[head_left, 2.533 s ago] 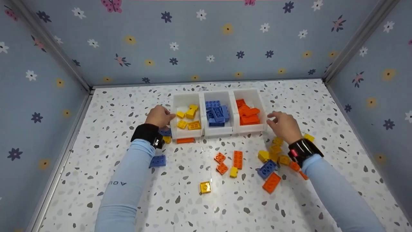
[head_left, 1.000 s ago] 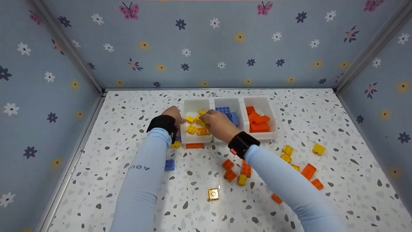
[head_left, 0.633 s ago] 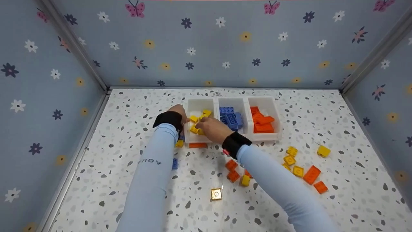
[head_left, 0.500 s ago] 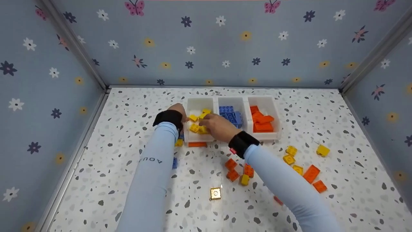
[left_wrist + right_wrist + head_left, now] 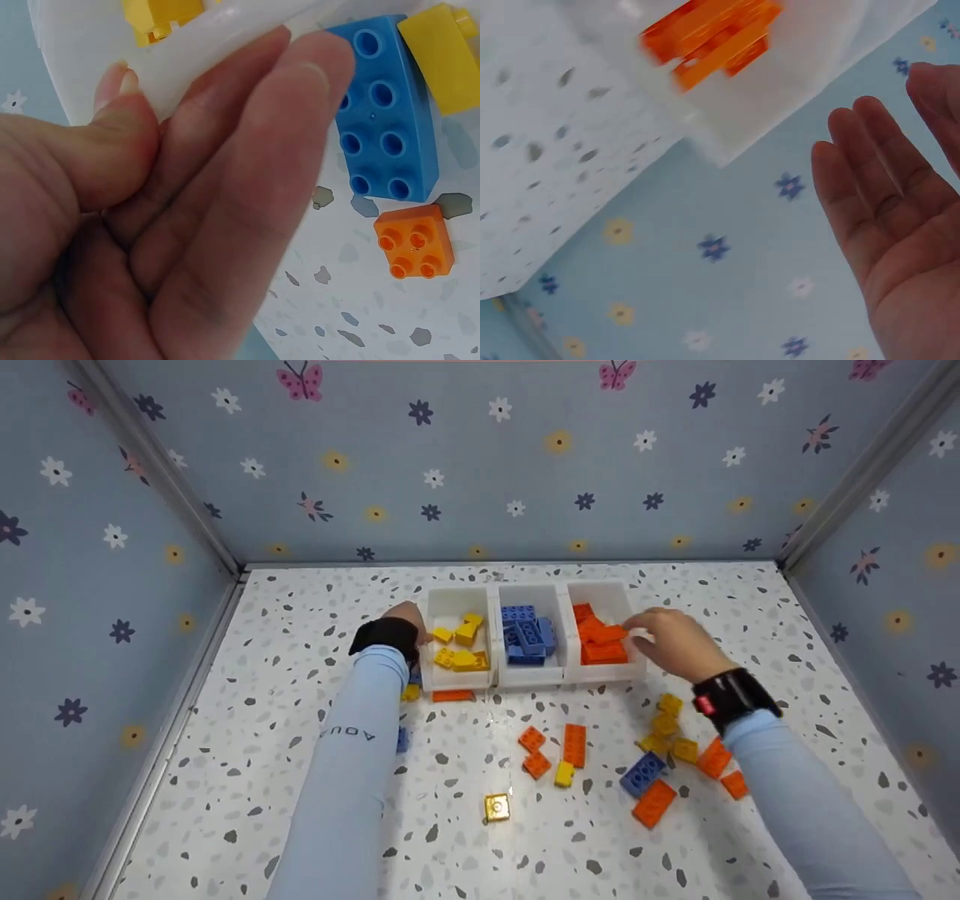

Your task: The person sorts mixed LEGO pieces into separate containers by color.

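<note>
A white three-compartment tray stands on the speckled table, with yellow bricks at left, blue bricks in the middle and orange bricks at right. My left hand is at the tray's left wall, fingertips right at the rim; in the left wrist view the extended fingers lie along the outside of the wall, holding no brick. Past the tray's right wall hovers my right hand. Its palm is bare and its fingers are extended in the right wrist view.
To the front right lie loose yellow bricks, a blue brick and an orange brick. Other orange and yellow ones sit mid-table, with a lone yellow brick nearer. Several bricks lie by the tray's front left corner. Flowered panels surround the table.
My right hand has come out of the yellow compartment and swung right, past the orange one. One more yellow brick lies in the yellow compartment. My left hand keeps its place at the tray.
</note>
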`<state>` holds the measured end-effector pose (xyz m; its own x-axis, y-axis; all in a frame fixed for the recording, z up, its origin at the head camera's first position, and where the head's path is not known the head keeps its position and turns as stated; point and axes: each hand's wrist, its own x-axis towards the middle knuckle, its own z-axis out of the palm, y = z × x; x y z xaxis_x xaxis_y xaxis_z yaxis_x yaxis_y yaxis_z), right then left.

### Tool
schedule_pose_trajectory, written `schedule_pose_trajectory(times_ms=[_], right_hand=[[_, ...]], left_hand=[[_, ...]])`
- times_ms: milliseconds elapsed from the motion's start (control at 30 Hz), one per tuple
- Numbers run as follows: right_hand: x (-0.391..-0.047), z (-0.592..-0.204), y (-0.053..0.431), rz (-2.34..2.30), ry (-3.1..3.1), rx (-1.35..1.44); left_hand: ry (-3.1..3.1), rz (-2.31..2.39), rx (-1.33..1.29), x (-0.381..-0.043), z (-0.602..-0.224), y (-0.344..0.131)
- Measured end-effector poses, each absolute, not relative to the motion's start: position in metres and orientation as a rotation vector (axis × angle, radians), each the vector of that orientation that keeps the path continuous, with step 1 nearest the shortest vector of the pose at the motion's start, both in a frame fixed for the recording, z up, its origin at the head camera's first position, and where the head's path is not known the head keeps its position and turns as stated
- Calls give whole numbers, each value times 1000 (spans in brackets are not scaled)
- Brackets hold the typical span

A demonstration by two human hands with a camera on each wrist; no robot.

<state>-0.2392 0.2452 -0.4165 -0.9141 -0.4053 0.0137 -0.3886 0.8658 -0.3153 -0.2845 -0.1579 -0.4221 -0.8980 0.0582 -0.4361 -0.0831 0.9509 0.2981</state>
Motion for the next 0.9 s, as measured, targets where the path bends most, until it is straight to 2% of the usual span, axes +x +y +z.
schedule_pose_trajectory(times_ms=[200, 300, 333, 633, 900], right_hand=[[-219, -442, 347, -400, 2964, -367], [-206, -458, 375, -399, 2911, -274], [-203, -464, 381, -407, 2893, -245], [-187, -497, 401, -438, 2866, -104], [-186, -491, 393, -436, 2896, -61]], left_hand=[[2662, 440, 10, -299, -444, -171], [2670, 422, -18, -297, -443, -173], [2656, 406, -44, -289, -431, -169], [2663, 439, -94, -271, -414, -160], [2624, 481, -148, -277, -419, -156]])
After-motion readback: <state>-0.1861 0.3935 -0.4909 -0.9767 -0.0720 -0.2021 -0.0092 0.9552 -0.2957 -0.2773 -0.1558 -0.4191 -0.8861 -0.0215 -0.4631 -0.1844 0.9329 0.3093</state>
